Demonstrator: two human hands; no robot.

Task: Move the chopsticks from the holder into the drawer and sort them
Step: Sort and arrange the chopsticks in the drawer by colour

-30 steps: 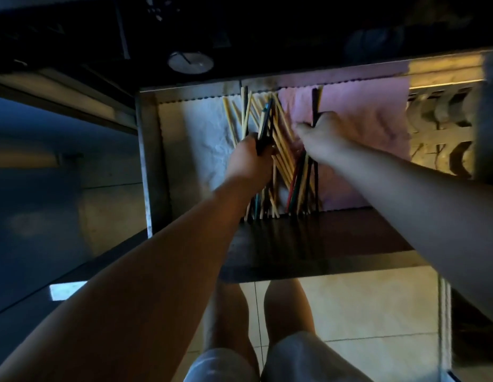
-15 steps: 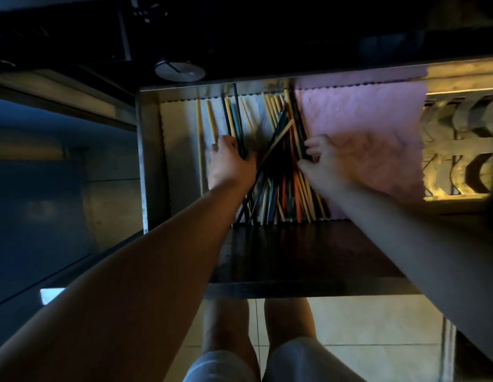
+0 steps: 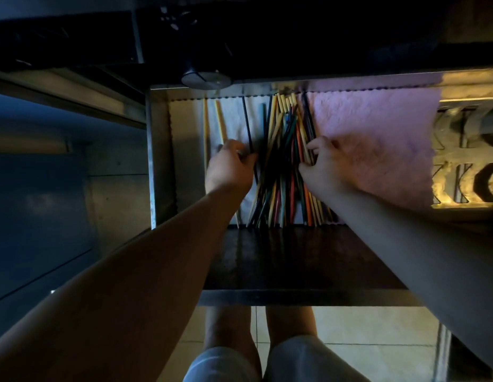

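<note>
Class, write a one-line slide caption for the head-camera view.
Left hand and right hand grip coloured chopsticks in an open drawer lined with pink cloth.

Brushed metal drawer [image 3: 157, 161] with dull sheen, crinkled white cloth liner [image 3: 231, 117], fuzzy pink cloth [image 3: 377, 150], smooth wooden and coloured glossy chopsticks [image 3: 281, 161], glazed floor tiles [image 3: 363, 323].

Bare pink cloth liner [image 3: 377, 150] gives free room right of the tangled multicoloured chopstick pile [image 3: 284, 166]; steel drawer wall [image 3: 157, 161] bounds the left.
</note>
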